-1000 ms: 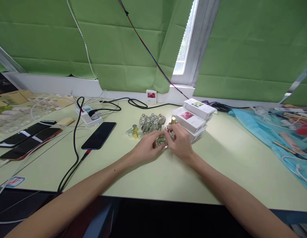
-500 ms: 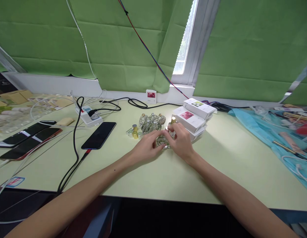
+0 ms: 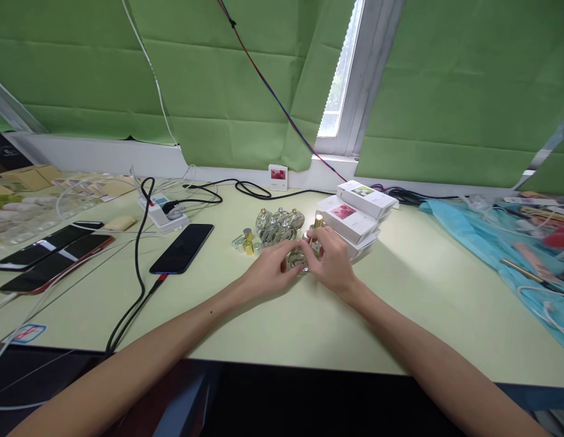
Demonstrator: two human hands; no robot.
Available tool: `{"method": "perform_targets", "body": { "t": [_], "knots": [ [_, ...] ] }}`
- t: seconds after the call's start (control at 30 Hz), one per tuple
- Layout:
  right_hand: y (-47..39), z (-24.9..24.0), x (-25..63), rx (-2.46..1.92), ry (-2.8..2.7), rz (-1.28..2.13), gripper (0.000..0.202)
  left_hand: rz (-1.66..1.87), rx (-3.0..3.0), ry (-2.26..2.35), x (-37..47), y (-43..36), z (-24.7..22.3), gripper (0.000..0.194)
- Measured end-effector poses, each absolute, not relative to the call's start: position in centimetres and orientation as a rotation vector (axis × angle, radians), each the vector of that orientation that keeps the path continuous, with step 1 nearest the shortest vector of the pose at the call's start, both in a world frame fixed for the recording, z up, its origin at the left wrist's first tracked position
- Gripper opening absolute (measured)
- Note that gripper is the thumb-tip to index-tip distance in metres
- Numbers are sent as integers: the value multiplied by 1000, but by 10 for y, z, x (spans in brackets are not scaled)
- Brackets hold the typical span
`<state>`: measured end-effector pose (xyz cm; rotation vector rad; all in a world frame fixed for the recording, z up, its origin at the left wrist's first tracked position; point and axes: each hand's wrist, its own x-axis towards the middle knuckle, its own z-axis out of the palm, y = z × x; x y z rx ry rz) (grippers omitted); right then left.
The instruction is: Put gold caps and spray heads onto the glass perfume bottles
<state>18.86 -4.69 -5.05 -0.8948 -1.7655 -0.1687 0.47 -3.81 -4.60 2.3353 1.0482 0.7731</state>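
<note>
Only small fingertip movement since the last frame: right hand [image 3: 331, 261] shifted slightly, everything else stayed put. Reads as same step, same near bottle [image 3: 296, 260]. Left to right: phone [image 3: 182, 249] flat on the desk [image 3: 282, 328], small gold caps [image 3: 248, 247], then clustered glass bottles [image 3: 278, 227] beyond the left hand [image 3: 271, 267]. Left grip: thumb and fingers round the near bottle, which sits between both hands. Right grip: thumb and fingertips close together over it; can't tell what they pinch. White boxes [image 3: 361, 226] stacked just right.
</note>
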Motion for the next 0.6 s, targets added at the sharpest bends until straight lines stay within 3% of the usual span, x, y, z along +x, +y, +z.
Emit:
{"method": "perform_targets", "body": {
  "t": [0.6],
  "knots": [
    [-46, -51, 189, -920, -1764, -124, 18, 791, 2344, 1027, 5, -36, -48, 30]
  ]
}}
